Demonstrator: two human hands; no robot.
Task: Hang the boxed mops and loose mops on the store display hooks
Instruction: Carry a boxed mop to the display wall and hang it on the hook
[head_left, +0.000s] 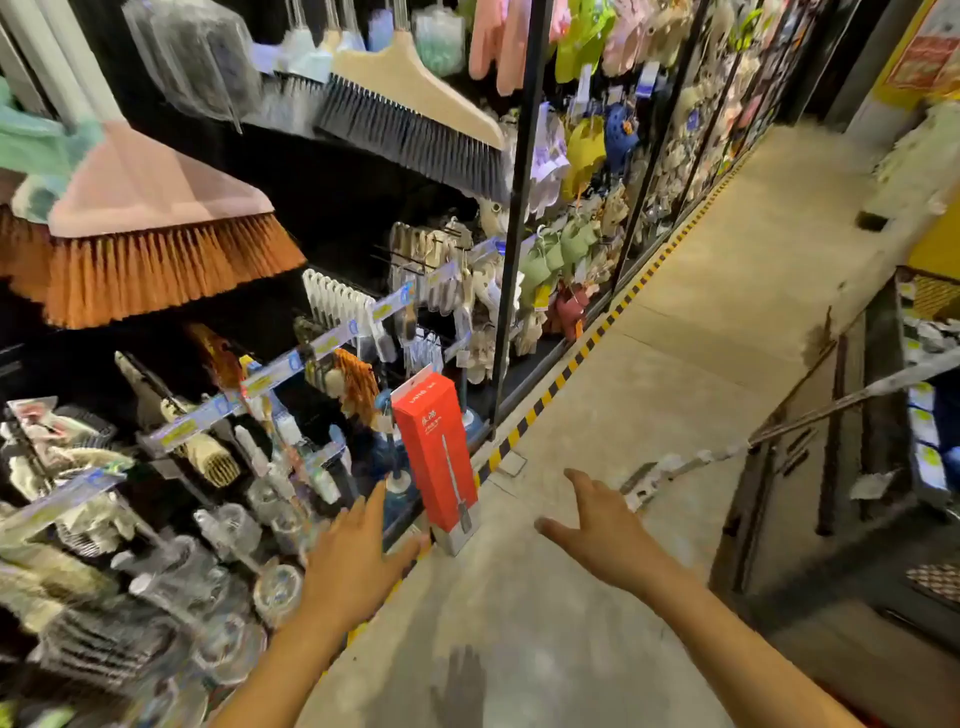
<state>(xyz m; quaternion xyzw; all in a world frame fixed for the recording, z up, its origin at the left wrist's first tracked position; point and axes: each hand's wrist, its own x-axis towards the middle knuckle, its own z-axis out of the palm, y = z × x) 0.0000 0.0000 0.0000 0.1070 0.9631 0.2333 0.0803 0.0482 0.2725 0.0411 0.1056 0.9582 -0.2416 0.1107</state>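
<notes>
Store aisle, head view only: bare concrete floor (675, 338), matte and scuffed, with a yellow-black hazard stripe (550, 389) running along the foot of a black metal display rack (517, 208) that fills the left half of the frame. Upper left has a pink broom (156, 192) with stiff orange bristles; top centre has a beige broom (415, 93) with dark bristles. Below them, wire hooks with pale price strips (291, 364) carry brushes and small packs, all blurred. Boxed mop (434, 452) sits at lower centre: a tall, slim red carton with smooth card, a grey bottom end and a white hang tab on top. It is tilted, with its base at the stripe just beside the rack. Cannot tell if the tab is on a hook or the box is only leaning there. Left hand (358, 556) is released with fingers spread, thumb just beside the box's base, gripping nothing. Right hand (602, 525) is also released with fingers splayed over the floor, right of the box and apart from it. A long, thin pale pole (831, 405) slants across mid right, possibly a loose mop, but it's unclear. Step looks like reaching for the boxed mop. Next move likely needs both hands to close on the carton's long sides, lift it, and line the tab's hole up with a free hook.
</notes>
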